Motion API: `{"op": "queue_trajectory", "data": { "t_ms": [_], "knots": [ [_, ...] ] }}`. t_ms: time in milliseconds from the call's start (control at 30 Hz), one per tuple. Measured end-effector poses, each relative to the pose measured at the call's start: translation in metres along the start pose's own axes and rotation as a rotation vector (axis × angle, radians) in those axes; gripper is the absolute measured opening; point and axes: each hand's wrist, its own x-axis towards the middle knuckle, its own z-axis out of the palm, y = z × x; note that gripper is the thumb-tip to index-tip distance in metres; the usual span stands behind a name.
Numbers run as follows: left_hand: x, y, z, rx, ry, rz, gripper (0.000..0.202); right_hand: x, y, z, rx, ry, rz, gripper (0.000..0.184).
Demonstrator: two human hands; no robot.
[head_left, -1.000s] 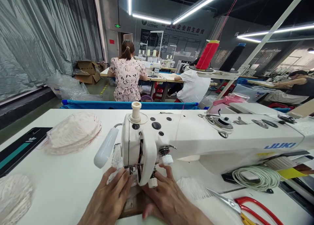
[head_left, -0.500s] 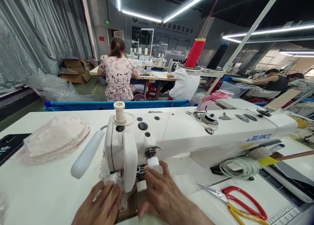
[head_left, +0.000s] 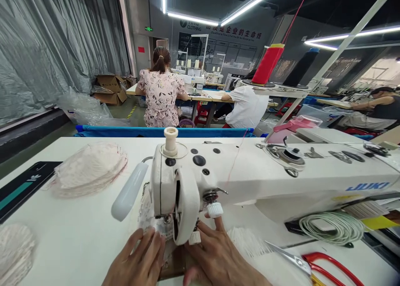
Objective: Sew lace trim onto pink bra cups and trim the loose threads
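Note:
A white JUKI sewing machine [head_left: 268,175] stands on the white table [head_left: 75,232] in front of me. My left hand [head_left: 137,261] lies flat, fingers stretched out, pressing a pale lace piece [head_left: 150,219] down just left of the needle. To the right of the presser foot my right hand [head_left: 215,257] also rests with fingers extended on the fabric, one finger reaching up near a white tension knob [head_left: 215,210]. The needle area itself is hidden behind the machine head.
A stack of lace cups [head_left: 89,169] sits at left, another pile [head_left: 14,252] at the near left corner. Red-handled scissors [head_left: 315,261] and a coiled cord [head_left: 328,227] lie at right. A red thread cone [head_left: 267,65] stands behind. Other people sew at tables beyond.
My view has swung slightly to the left and back. Both hands stay flat at the presser foot, and the lace has shifted a little under them.

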Motion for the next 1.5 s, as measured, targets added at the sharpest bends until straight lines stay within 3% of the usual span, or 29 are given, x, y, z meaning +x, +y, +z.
{"op": "queue_trajectory", "data": {
  "t_ms": [267, 433, 600, 700, 800, 900, 1000, 1067, 1267, 1433, 1500],
  "knots": [
    [0.007, -0.006, 0.005, -0.098, 0.04, -0.063, 0.03, 0.0, 0.006, 0.011, -0.046, 0.12, -0.05, 0.05],
    [0.012, -0.021, 0.012, -0.105, 0.052, -0.095, 0.032, -0.002, 0.009, 0.019, -0.109, 0.182, -0.053, 0.063],
    [0.014, -0.033, 0.009, -0.048, -0.023, -0.165, 0.037, 0.005, 0.003, 0.007, -0.077, 0.134, -0.039, 0.043],
    [0.007, -0.021, 0.001, 0.056, 0.002, -0.163, 0.042, 0.01, -0.002, 0.002, -0.022, 0.166, -0.058, 0.044],
    [-0.003, -0.002, -0.02, 0.019, 0.057, -0.15, 0.045, 0.012, -0.011, -0.002, 0.031, 0.167, -0.103, 0.05],
    [-0.012, 0.008, -0.047, -0.128, 0.047, -0.118, 0.054, 0.012, -0.022, -0.011, 0.07, 0.086, -0.151, 0.047],
    [-0.024, 0.002, -0.064, -0.218, 0.06, -0.087, 0.042, 0.009, -0.036, -0.023, 0.071, -0.003, -0.188, 0.05],
    [-0.037, -0.003, -0.066, -0.189, 0.07, -0.103, 0.034, 0.007, -0.045, -0.028, 0.055, -0.027, -0.201, 0.052],
    [-0.074, 0.005, -0.06, -0.039, -0.002, -0.013, 0.048, 0.002, -0.067, -0.025, 0.07, -0.055, -0.223, 0.055],
    [-0.067, 0.005, -0.062, -0.177, 0.04, -0.169, 0.036, 0.003, -0.064, -0.018, 0.113, -0.089, -0.212, 0.049],
    [-0.063, 0.001, -0.062, -0.162, 0.012, -0.166, 0.037, 0.006, -0.06, -0.017, 0.138, -0.079, -0.201, 0.047]
  ]
}}
